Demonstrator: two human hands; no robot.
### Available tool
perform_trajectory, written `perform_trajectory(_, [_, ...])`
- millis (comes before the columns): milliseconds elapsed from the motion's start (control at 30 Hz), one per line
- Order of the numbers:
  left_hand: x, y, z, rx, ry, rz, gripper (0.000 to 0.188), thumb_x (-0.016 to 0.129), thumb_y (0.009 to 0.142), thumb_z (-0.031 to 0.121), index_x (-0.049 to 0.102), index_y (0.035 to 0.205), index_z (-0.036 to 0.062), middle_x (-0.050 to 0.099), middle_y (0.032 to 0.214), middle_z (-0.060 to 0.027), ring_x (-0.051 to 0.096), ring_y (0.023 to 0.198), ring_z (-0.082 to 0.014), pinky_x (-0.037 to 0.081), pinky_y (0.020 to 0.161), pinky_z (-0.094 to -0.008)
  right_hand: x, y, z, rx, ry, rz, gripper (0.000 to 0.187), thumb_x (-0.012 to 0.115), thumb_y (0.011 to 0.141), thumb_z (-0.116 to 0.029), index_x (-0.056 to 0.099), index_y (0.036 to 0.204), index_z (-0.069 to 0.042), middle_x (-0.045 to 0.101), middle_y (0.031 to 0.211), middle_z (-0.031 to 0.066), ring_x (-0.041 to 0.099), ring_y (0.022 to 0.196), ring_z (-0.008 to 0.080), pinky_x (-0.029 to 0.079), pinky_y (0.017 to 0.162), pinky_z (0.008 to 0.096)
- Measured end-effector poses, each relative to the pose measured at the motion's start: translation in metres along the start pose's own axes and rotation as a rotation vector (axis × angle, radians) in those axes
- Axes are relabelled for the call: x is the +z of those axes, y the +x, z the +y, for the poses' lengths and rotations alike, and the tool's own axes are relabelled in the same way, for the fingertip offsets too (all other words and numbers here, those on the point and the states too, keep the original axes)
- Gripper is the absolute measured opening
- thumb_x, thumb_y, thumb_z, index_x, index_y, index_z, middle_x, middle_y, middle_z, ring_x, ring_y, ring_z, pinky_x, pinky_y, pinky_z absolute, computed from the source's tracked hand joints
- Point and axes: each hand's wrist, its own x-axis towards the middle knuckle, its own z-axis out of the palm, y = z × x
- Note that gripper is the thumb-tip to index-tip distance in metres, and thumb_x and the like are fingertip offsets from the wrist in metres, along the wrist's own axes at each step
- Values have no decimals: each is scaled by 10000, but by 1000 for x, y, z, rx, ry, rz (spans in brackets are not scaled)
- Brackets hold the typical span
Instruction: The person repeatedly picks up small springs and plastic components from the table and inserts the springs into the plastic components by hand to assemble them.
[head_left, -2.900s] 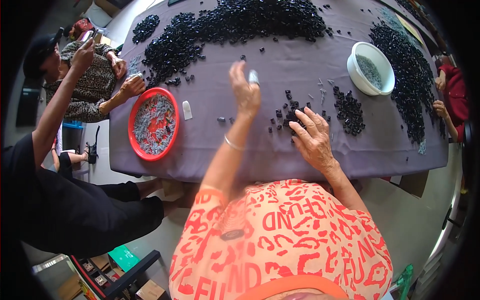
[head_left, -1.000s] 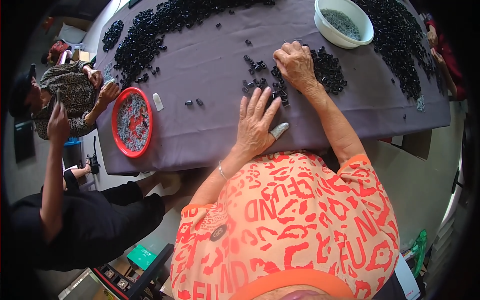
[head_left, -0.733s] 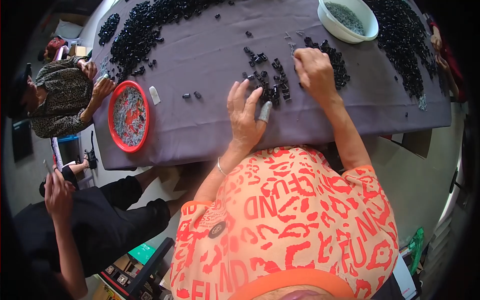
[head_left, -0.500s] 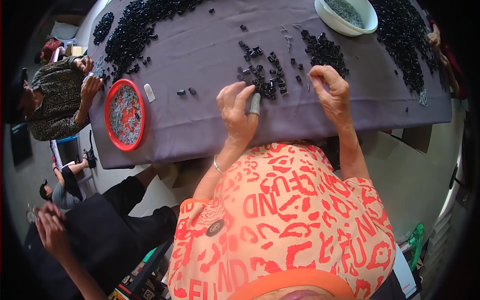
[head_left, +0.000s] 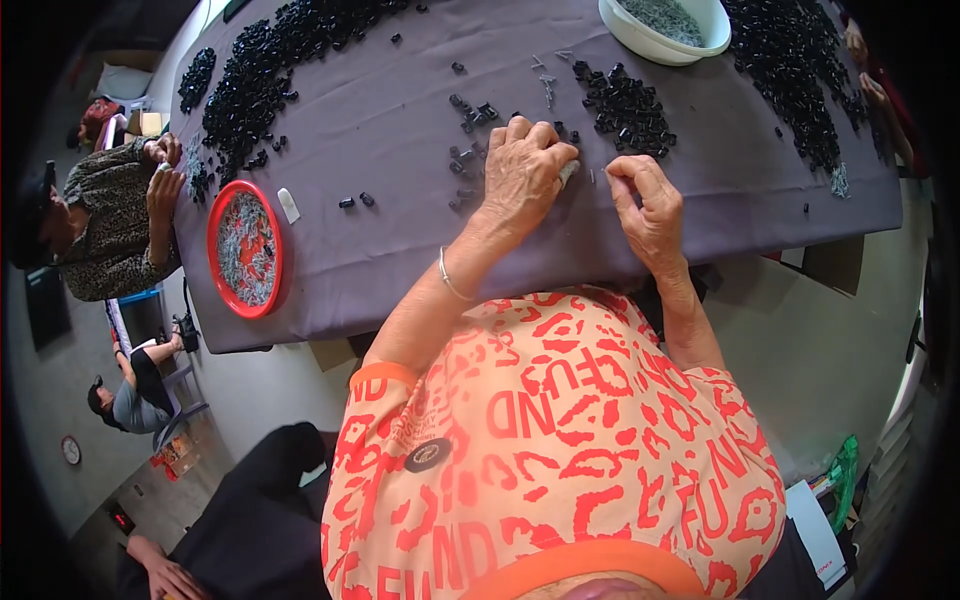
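My left hand (head_left: 525, 175) is above the near pile of small black plastic parts (head_left: 466, 155), its fingers curled down and hiding part of the pile. A grey-white finger cover (head_left: 568, 172) shows at its fingertip; whatever the fingers grip is hidden. To its right, my right hand (head_left: 650, 205) is held just over the cloth with thumb and forefinger pinched together. Anything in that pinch is too small to name. A thin grey pin (head_left: 592, 176) lies beside those fingertips. Beyond my right hand is another heap of black parts (head_left: 625, 110), with several loose grey pins (head_left: 547, 90) to its left.
A grey cloth (head_left: 400, 240) covers the table. At the left stand a red tray (head_left: 278, 265) of grey pins and a white flat piece (head_left: 288, 205). A white bowl (head_left: 660, 50) of pins is at the far side. Large black heaps (head_left: 790, 90) lie right and far left; other people sit nearby.
My left hand has moved right over the black parts, and its fingers have curled in. My right hand stays pinched near the same spot. The whole view has shifted slightly.
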Motion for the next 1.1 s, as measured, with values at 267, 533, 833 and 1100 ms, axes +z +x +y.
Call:
perform_trajectory(267, [-18,-15,11,-377,-700,40,182,672,817,97,674,995,58,665,895,-17,607,814,-157,478,742,-288,1,2,-14,64,103,-25,119,630,815,65,602,908,-3,618,835,76,596,716,160,486,657,260])
perform_trajectory(533, [-38,-53,21,-731,-1372,13,149,603,913,89,628,1025,-6,644,876,-23,573,801,-56,462,695,-199,18,5,-36,2,215,-158,124,648,800,48,609,909,2,626,823,97,612,711,187,488,656,278])
perform_trajectory(833, [-42,-80,33,-730,-1100,107,152,600,896,44,627,1042,10,646,911,-10,581,858,-81,467,799,-228,27,-6,-47,-51,157,-256,133,641,796,56,608,913,3,638,832,114,639,717,225,499,632,298])
perform_trajectory(1100, [-41,-90,33,-704,-1093,195,152,592,873,-29,604,1022,2,628,883,-32,579,812,-92,471,734,-222,31,-10,-58,-23,151,-270,118,635,799,62,607,899,4,641,834,120,642,717,236,500,633,294])
